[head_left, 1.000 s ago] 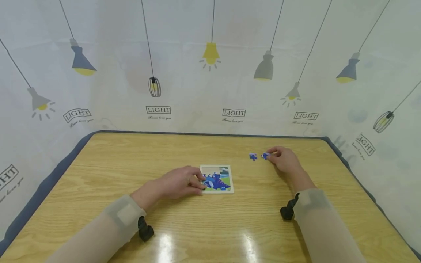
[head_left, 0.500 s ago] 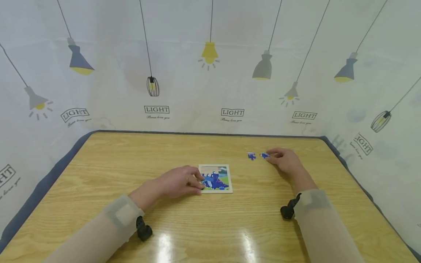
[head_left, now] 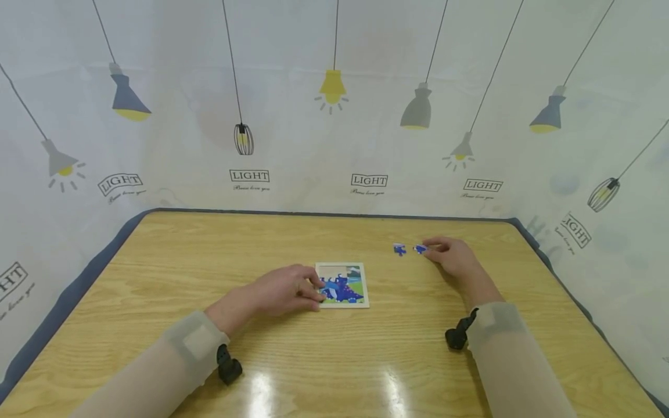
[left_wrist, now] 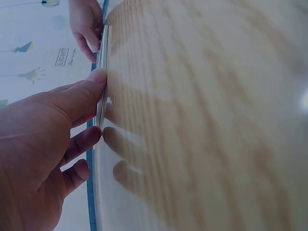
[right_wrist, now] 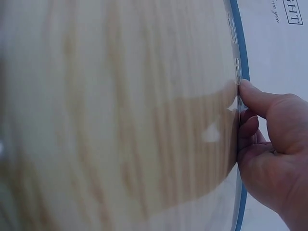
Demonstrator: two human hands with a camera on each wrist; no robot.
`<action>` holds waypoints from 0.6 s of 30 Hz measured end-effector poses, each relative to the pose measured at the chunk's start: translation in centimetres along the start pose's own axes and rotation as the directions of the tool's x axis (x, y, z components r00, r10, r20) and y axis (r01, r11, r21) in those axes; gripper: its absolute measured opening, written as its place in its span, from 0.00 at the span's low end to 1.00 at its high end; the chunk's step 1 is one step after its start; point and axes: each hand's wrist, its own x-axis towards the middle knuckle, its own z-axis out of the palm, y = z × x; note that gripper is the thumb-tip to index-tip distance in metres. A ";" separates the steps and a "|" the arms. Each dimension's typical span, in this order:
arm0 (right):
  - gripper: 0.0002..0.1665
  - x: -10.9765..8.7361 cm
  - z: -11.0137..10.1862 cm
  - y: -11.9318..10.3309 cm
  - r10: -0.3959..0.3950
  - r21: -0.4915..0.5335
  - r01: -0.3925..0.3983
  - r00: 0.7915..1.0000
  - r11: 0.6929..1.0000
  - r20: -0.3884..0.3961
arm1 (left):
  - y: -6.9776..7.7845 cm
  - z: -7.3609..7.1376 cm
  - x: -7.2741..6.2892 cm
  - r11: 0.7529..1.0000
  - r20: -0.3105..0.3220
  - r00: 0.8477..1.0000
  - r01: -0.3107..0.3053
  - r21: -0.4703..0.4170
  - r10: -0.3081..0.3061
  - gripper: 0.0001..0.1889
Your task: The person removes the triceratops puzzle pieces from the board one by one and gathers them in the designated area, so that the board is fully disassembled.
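A square picture puzzle with a white frame and a blue dinosaur lies flat near the middle of the table. My left hand grips its left edge, fingers over part of the picture. A plain beige strip shows along the top of the picture. In the left wrist view the puzzle appears edge-on between the thumb and fingers of the left hand. Farther back on the right, my right hand pinches a small blue puzzle piece at the tabletop. A second blue puzzle piece lies just left of it, untouched.
The wooden table has a dark blue edge along its back and sides. A white cloth printed with hanging lamps stands behind and around it. Black cameras sit at both wrists.
Both hands stay in nearly the same places. The piece at my right fingertips looks slightly turned compared with one second ago. The head view has shifted a little.
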 end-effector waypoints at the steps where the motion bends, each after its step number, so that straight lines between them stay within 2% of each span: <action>1: 0.27 0.0 0.0 0.0 0.007 0.007 -0.007 1.000 1.000 0.001 | 0.0 0.0 0.0 1.000 -0.002 1.000 -0.001 0.001 0.001 0.14; 5: 0.29 -0.2 0.1 -0.1 0.021 0.051 -0.020 1.000 0.998 -0.016 | -0.1 0.2 0.0 1.000 -0.001 1.000 -0.005 -0.005 0.005 0.14; 7: 0.29 -0.4 0.3 -0.5 -0.001 0.066 0.002 1.000 0.998 -0.026 | 0.0 0.1 0.0 1.000 0.004 1.000 -0.005 -0.006 0.005 0.14; 10: 0.27 -0.7 1.1 -2.0 -0.074 0.069 0.075 0.997 0.995 -0.017 | 0.1 0.0 0.0 1.000 0.005 1.000 0.007 -0.009 -0.007 0.14; 12: 0.25 -0.9 1.9 -3.3 -0.128 0.068 0.126 0.992 0.990 0.018 | 0.1 0.0 -0.1 1.000 0.001 1.000 0.010 -0.005 -0.010 0.14; 15: 0.20 -1.5 3.3 -5.6 -0.175 0.069 0.168 0.978 0.983 0.113 | 0.2 -0.1 -0.1 1.000 -0.004 1.000 0.011 -0.007 -0.011 0.14; 18: 0.15 -2.3 4.9 -7.7 -0.215 0.080 0.201 0.951 0.976 0.222 | 0.2 -0.1 -0.1 1.000 -0.001 1.000 0.010 -0.008 -0.010 0.14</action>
